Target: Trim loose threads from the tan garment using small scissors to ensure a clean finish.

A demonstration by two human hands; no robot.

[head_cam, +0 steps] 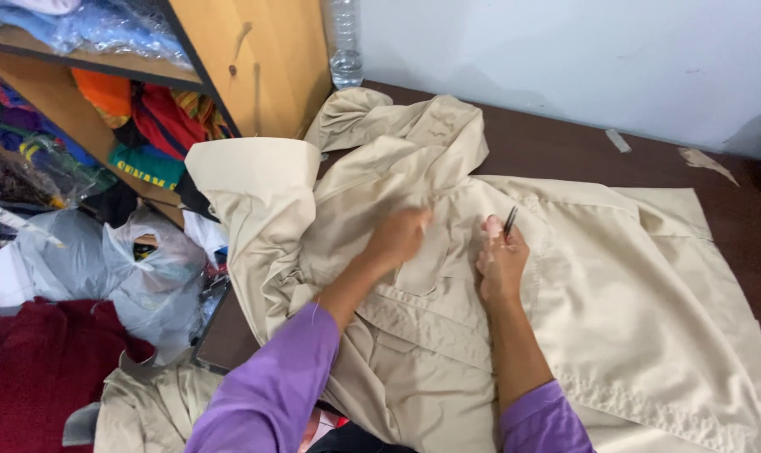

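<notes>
Beige shirt (498,277) is spread across the dark brown tabletop (565,151), its collar bunched toward 12 o'clock and its hem trailing off the near edge at 6 o'clock. The left hand (397,237) is pressed flat on the cloth beside a chest pocket, fingers bent, nothing gripped. The right hand (502,260) is closed around a thin dark tool (509,221), its tip pointing to 12 o'clock; whether it is a pen or a seam ripper cannot be told. For clean work, the fabric is best kept taut between both hands, with the tool tip held low and steady. The shirt lies directly beneath both hands, the pocket between them. A wooden shelf (254,67) of folded cloth stands at 10 o'clock.
</notes>
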